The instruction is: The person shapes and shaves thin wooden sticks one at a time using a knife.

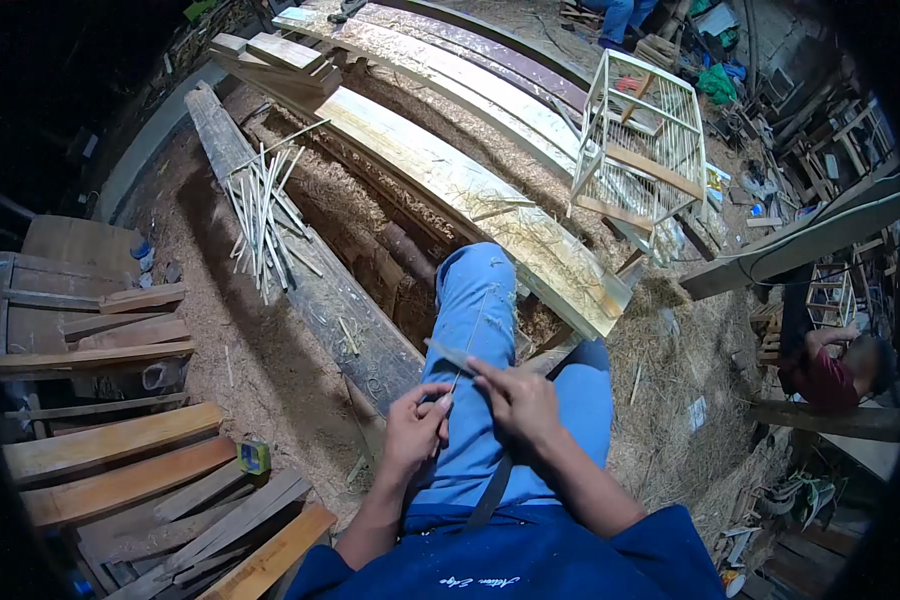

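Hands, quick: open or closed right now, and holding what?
Left hand: closed, fingertips pinching a thin strip.
Right hand: closed around what looks like a knife, its blade beside the strip; grip partly hidden.

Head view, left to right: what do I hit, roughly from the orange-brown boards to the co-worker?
Orange-brown board → pile of thin sticks → left hand → right hand → slatted frame → co-worker in dark red.
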The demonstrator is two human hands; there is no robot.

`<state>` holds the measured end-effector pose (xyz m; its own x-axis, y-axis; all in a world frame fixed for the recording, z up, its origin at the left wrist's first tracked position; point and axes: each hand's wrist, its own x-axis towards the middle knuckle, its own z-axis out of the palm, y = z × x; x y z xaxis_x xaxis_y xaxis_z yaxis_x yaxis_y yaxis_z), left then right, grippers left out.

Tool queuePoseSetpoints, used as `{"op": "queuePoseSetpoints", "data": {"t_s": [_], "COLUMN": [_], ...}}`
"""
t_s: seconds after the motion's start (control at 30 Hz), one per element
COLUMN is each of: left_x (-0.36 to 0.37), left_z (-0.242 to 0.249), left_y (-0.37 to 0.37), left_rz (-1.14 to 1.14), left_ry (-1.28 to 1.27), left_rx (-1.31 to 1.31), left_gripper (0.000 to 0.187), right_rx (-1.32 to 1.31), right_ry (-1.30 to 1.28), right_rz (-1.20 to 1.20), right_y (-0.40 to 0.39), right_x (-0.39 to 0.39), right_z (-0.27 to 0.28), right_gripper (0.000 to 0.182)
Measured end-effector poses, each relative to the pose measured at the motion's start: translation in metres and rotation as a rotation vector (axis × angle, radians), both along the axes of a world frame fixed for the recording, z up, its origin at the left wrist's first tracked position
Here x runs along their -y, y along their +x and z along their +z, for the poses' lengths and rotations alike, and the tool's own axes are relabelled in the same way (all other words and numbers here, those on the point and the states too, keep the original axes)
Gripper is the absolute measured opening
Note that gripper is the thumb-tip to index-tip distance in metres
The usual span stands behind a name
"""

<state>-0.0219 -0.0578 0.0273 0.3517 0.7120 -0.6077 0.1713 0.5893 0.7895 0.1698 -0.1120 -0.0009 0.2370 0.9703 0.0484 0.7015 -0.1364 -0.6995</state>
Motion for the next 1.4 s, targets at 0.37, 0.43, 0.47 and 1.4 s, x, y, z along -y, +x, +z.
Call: {"op": "queuePoseSetpoints", "data": {"t_s": [0.37,0.43,0.47,1.4], "left_x": [0.013,0.014,0.014,0.02], "left_z": [-0.004,-0.002,-0.001,-0.008], "left_y": [-0.012,-0.012,-0.012,-0.018], "left_rz": [-0.011,-0.006,-0.002,-0.009], "left_ry": [-0.003,0.01,0.009,-0.002], "left_rx": [0.026,0.026,0.022,0.046], "left_gripper": [0.025,0.025,0.025,0.023], "right_rx": [0.049,0.066,0.082,0.129], "right_ry": [0.01,-0.001,-0.011,0.029], "right_rz": [-0.098,-0.096,-0.095,-0.134], "right_y": [0.015,0.016,0.016,0.039], "right_x": [-0.016,-0.02,-0.022,-0.03], "right_z": [-0.014,-0.013,-0.012,-0.019], "right_gripper": [0.03,0.03,0.03,0.028]}}
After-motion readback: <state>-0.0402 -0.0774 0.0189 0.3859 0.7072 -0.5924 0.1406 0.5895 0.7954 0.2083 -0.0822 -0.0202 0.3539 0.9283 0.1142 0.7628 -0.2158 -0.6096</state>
